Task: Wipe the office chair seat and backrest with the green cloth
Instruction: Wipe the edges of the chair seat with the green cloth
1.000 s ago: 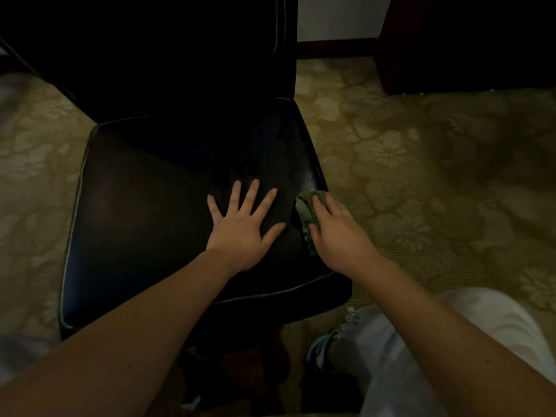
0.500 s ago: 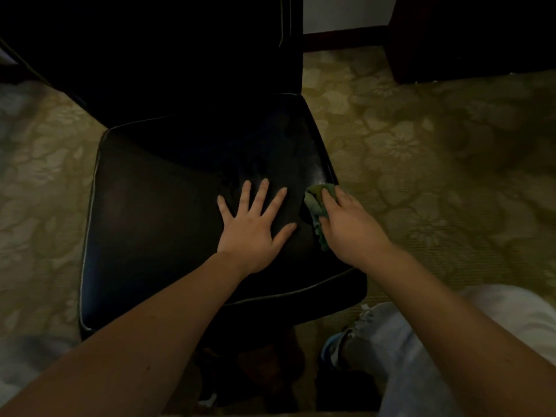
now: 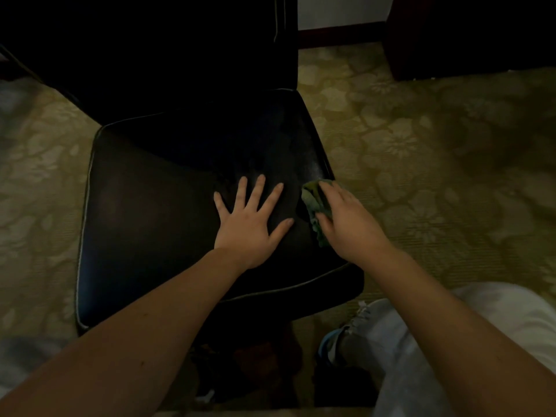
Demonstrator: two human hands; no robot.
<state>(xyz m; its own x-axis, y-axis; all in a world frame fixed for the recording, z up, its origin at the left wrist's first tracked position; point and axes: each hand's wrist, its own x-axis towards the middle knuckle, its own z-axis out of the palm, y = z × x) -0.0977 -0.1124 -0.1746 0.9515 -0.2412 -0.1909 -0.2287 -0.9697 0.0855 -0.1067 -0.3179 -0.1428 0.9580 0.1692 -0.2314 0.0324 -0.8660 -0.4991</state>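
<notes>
Right hand (image 3: pixel 346 218) is on the cloth (image 3: pixel 313 203) at the seat's (image 3: pixel 150 206) right edge, about halfway along it. The green cloth is bunched up under the palm, poking out on the thumb side. Forefinger lies along the top and the thumb tucks in against the lower fold, so the cloth is pinched between them. Left hand (image 3: pixel 249 224) lies just beside it, flat on the black seat, fingers spread wide, holding nothing. Thumb tip and cloth are close but apart.

The backrest (image 3: pixel 180 55) rises beyond the seat, too deep in shadow to read. Patterned carpet (image 3: pixel 421 145) runs all round the chair, and a pale trouser leg (image 3: pixel 421 341) sits at lower right, near the seat's front corner. Nothing lies on the seat besides the hands and cloth.
</notes>
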